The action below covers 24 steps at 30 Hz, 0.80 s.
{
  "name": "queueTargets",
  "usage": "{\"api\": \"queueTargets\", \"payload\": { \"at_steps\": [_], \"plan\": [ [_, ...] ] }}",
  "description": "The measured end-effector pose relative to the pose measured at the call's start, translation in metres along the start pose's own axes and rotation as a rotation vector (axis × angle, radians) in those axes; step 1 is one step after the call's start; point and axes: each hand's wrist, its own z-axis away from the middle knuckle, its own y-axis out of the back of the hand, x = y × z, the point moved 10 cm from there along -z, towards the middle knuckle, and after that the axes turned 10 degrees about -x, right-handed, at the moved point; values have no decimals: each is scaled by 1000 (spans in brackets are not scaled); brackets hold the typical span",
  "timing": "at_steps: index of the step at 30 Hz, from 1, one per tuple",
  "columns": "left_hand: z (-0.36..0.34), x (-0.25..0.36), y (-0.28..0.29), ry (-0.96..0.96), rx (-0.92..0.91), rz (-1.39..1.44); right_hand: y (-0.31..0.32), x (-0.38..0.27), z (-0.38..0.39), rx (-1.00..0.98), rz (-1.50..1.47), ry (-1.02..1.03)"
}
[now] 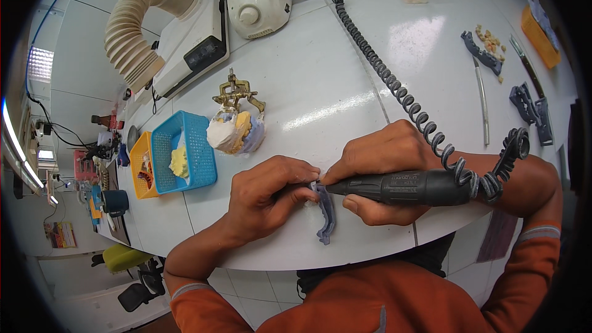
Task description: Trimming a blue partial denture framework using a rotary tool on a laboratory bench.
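Note:
My left hand point(262, 196) pinches the upper end of a curved blue-grey dental piece point(326, 217) between thumb and fingers. The rest of that piece hangs down near the table's front edge. In my right hand point(390, 150) lies a black rotary handpiece point(407, 188), held almost level, its nose pointing left. The handpiece tip meets the piece beside my left fingertips; the bur itself is too small to make out. A coiled grey cord point(385, 74) runs from the handpiece's rear, over my right forearm, up to a white control box point(256, 3).
A brass articulator point(237, 94) carrying a plaster model point(225, 131) stands left of centre, beside a blue basket point(206, 163) and a yellow basket point(143, 193). A dust extractor point(191, 61) with hose is behind. Right lie dental pieces point(481, 53), loose teeth point(490, 40) and a metal tool point(481, 102).

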Motion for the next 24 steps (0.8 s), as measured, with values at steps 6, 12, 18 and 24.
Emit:
{"api": "queueTargets", "payload": {
  "at_steps": [6,12,18,24],
  "plan": [
    [2,0,1,20,7,9,0,0,-1,-2,-6,5],
    [-3,2,-2,-11,-6,16,1,-6,4,5,14,10],
    [1,1,0,3,0,6,-2,-3,-1,-23,-8,25],
    [0,1,-1,6,-2,12,-1,-3,2,0,-4,26]
  ]
}}
